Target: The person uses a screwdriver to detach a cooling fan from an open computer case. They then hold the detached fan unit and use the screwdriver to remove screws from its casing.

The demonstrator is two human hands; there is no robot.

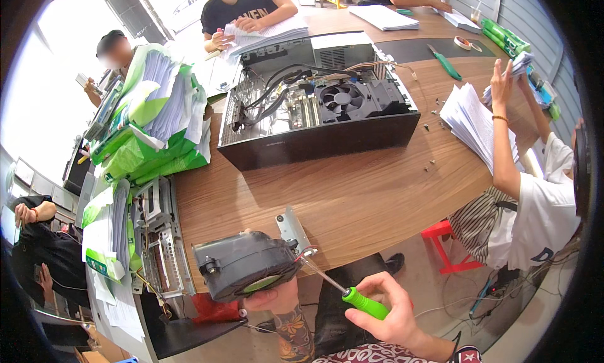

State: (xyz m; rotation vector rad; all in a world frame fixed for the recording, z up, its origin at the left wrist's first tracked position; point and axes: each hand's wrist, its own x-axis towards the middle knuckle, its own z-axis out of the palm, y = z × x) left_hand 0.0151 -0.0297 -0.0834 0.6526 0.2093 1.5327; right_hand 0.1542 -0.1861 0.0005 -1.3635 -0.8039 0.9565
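Observation:
My left hand (275, 295) is closed on a black blower fan (236, 259) from below, holding it by the table's near edge. A metal bracket (291, 227) shows behind the fan's right end; whether it is fastened to the fan I cannot tell. My right hand (391, 312) grips a screwdriver (366, 304) by its green handle, with the shaft slanting up to the left. Its tip meets the fan's right end, beside a short red wire. Beyond them an opened black computer case (321, 133) lies on the table, with cables, a round fan and boards inside.
Loose screws (427, 127) lie right of the case. Green-wrapped paper stacks (154, 105) and metal computer parts (160, 237) line the left side. A green-handled knife (445, 62) lies far right. Several people sit around the table (352, 202); one at right handles paper (481, 120). A red stool (450, 249) stands below.

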